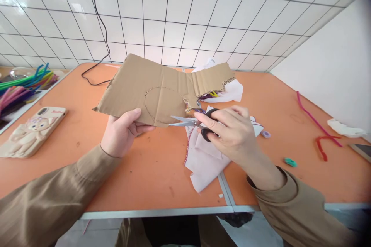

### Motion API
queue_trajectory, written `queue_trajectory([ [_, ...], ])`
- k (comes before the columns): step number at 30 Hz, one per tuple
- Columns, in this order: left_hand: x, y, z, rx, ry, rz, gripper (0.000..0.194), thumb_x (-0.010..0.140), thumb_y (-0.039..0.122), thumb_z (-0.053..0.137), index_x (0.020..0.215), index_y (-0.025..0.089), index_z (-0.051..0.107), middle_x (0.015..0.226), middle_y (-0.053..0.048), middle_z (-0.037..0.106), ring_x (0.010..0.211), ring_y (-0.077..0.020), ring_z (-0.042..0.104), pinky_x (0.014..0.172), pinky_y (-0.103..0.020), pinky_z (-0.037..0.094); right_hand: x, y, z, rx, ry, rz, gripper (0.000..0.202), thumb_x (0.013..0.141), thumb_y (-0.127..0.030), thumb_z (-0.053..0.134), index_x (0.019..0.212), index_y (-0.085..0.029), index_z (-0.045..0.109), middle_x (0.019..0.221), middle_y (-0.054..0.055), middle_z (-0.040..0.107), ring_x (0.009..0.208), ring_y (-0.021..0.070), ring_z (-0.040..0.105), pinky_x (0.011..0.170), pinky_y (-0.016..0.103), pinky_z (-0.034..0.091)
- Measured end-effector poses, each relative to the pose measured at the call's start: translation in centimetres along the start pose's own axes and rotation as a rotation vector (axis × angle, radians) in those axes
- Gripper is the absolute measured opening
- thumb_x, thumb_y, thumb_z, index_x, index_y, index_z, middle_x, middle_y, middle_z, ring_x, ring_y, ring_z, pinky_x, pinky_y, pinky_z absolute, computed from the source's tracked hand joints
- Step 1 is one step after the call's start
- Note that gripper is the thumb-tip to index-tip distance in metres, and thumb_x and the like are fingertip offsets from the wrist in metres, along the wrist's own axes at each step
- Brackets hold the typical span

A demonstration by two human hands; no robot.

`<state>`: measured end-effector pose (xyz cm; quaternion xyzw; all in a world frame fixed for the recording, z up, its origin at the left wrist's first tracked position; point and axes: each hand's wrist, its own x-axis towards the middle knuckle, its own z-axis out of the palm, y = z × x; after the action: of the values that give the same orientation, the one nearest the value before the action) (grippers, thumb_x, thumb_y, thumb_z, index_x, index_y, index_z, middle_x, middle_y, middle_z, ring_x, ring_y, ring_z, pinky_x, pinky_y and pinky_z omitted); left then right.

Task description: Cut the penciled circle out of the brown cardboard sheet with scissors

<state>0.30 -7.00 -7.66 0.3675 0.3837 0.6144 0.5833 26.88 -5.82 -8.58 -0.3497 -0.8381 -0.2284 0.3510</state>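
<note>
Above the table (pixel 121 187), left hand (pixel 123 131) holds cardboard (pixel 145 79), right hand (pixel 233 133) scissors (pixel 196 123).

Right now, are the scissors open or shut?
Slightly open: the scissors in the right hand show a gap between their blades.

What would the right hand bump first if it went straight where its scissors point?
Probably the cardboard: the scissors in the right hand point toward its circle-marked part, though depth is hard to judge.

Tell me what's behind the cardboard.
Behind the cardboard, white material and yellow strands show on the right; a black cable disappears at its left edge. Anything behind its middle is covered.
</note>
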Motion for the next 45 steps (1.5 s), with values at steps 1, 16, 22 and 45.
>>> queue_trajectory([
  [1,0.0,0.0,0.0,-0.009,0.005,0.009,0.052,0.076,0.017,0.069,0.127,0.017,0.058,0.095,-0.007,0.075,0.073,-0.0222,0.073,0.057,-0.029,0.063,-0.1,0.0,-0.2,0.139,-0.04,0.06,0.032,0.084,-0.009,0.059,0.11,-0.025,0.069,0.07,-0.001,0.063,0.065,0.0153,0.058,0.072,0.036,0.042],
  [16,1.7,0.1,-0.7,-0.2,0.045,-0.198,0.036,0.078,0.01,0.057,0.113,0.015,0.065,0.082,-0.004,0.077,0.065,-0.0207,0.072,0.05,-0.029,0.06,0.6,0.6,0.6,1.576,-1.075,0.527,0.064,0.073,-0.059,0.072,0.11,-0.008,0.065,0.081,0.007,0.063,0.074,0.0168,0.063,0.068,0.029,0.051],
  [22,1.5,0.0,-0.1,-0.083,0.055,-0.179,0.033,0.079,0.009,0.057,0.11,0.013,0.066,0.086,-0.005,0.074,0.072,-0.0198,0.069,0.06,-0.03,0.059,1.5,-0.1,0.6,1.545,-1.129,0.536,0.059,0.075,-0.057,0.07,0.107,-0.008,0.062,0.076,0.003,0.059,0.07,0.0145,0.059,0.065,0.029,0.049],
  [45,1.0,-0.2,0.1,0.026,0.06,-0.281,0.039,0.07,0.019,0.07,0.108,0.023,0.065,0.102,-0.002,0.068,0.088,-0.0194,0.063,0.07,-0.029,0.052,-0.1,-0.5,1.6,1.682,-0.968,0.733,0.038,0.075,-0.042,0.077,0.101,-0.017,0.065,0.098,0.005,0.068,0.062,0.0077,0.056,0.056,0.025,0.047],
])
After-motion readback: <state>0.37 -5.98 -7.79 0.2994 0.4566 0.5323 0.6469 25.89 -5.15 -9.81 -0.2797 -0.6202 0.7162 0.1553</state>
